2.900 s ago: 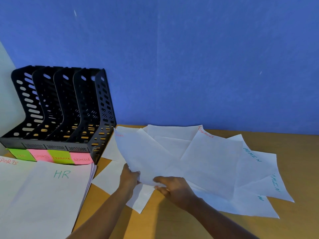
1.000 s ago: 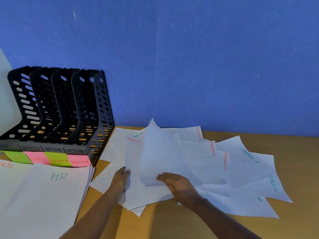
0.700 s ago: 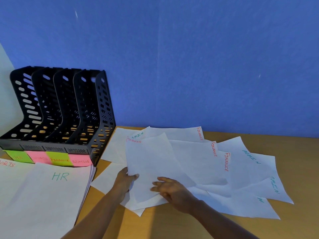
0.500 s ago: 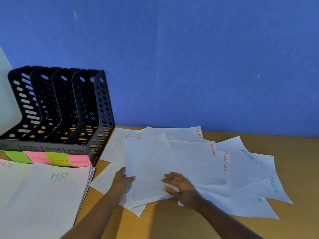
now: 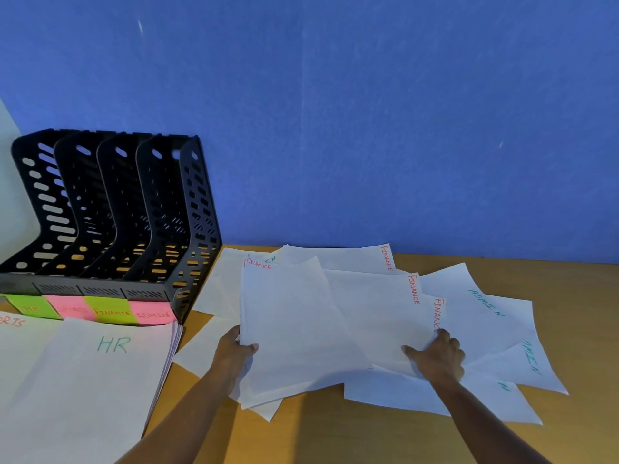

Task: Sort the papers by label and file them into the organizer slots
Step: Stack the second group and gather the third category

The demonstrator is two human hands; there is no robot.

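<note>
L hand pinches the left edge of the top FINANCE sheet: thumb on top, fingers tucked under, out of sight. R hand is at the lower right edge of the overlapped FINANCE sheets: fingers curled over the edge, thumb flat on the paper, pointing left. All of these lie in a loose pile mid-table, w/ ADMIN sheets fanned out on the right, partly under the pile. Organizer stands back left against the blue wall, 4 slots. Sticky tags along its front read HR, one unreadable, FINANCE, ADMIN. HR stack lies flat in front of the organizer, just left of the pile.
</note>
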